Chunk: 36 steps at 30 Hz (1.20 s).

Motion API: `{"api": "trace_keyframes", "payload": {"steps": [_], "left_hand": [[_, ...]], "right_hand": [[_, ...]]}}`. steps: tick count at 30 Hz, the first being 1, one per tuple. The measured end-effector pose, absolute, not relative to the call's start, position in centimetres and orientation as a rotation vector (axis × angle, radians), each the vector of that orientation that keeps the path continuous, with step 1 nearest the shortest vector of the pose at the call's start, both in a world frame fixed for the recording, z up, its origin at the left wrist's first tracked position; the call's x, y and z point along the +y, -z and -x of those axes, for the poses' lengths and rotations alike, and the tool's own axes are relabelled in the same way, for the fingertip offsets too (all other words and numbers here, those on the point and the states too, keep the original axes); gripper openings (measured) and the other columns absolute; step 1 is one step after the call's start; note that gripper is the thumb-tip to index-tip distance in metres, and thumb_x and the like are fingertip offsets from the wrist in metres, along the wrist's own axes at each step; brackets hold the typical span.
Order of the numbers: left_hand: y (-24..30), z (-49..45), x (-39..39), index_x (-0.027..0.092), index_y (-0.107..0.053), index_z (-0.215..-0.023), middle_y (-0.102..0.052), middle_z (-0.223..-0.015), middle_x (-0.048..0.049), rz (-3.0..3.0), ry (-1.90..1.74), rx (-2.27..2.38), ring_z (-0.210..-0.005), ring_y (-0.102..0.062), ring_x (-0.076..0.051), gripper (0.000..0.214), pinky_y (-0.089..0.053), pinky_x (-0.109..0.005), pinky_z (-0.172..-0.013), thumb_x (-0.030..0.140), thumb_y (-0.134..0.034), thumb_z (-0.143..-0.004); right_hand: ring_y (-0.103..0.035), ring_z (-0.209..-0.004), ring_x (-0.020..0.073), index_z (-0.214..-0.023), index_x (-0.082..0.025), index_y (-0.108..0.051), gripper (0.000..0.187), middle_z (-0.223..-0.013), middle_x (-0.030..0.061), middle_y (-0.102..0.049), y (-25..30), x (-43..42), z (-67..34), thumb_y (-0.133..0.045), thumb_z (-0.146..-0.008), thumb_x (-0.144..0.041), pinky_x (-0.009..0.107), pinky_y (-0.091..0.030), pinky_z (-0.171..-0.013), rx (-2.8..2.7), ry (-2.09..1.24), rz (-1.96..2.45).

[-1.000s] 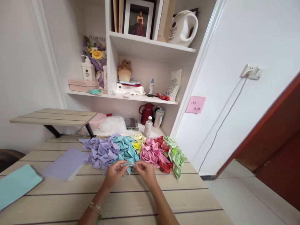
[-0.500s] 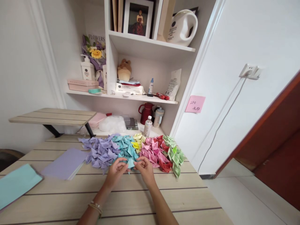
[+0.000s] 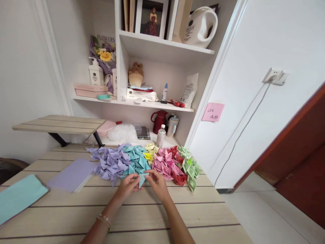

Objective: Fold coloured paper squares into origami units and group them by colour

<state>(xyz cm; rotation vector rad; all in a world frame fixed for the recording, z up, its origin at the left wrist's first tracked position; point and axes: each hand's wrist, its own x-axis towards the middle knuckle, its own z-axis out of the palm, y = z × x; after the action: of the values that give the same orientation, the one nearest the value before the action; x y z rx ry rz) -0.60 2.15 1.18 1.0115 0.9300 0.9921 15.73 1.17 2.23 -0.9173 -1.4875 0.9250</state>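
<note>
Light-blue folded paper (image 3: 142,181), pointed at its lower end, held up between both hands, just in front of the turquoise folded pieces (image 3: 138,161) and over the slatted wooden table (image 3: 76,217). At far left, turquoise sheets (image 3: 21,196), lying flat near the table's edge. Behind them, a raised wooden stand (image 3: 59,123). Next, purple sheets (image 3: 69,173), flat, then a spread of purple folded pieces (image 3: 111,162), touching the turquoise ones. In front of these, left hand (image 3: 129,184), bracelets (image 3: 103,221) around the wrist, nearly closed, thumb and index finger pinching the paper's left side, other fingers curled below. At the back, yellow folded pieces (image 3: 150,152). Right of the held paper, right hand (image 3: 158,184), thumb and index finger brought together at its upper right edge, remaining fingers loosely bent. Behind, a clear white-capped bottle (image 3: 160,137), near a dark-red jug (image 3: 159,121). Further right, pink folded pieces (image 3: 164,164), red folded pieces (image 3: 179,178) and green folded pieces (image 3: 192,167); last, a pink note (image 3: 213,112) on the white wall (image 3: 238,84).
</note>
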Motion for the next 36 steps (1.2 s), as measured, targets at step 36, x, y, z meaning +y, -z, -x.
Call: {"api": "trace_keyframes", "payload": {"steps": [36], "left_hand": [[-2.1,-0.1,1.1,0.015,-0.062,-0.085,-0.07,-0.08,-0.0057,-0.981,-1.017,0.764,-0.075,-0.066,-0.02,0.032,-0.049,-0.033,-0.074,0.031,-0.073,-0.059]], "right_hand": [[-0.062,-0.08,0.0171,-0.082,-0.022,-0.07,0.024,-0.086,0.0048,-0.067,-2.1,0.9,-15.4,-0.052,-0.07,-0.009,0.028,-0.049,-0.072,-1.685,-0.584,0.885]]}}
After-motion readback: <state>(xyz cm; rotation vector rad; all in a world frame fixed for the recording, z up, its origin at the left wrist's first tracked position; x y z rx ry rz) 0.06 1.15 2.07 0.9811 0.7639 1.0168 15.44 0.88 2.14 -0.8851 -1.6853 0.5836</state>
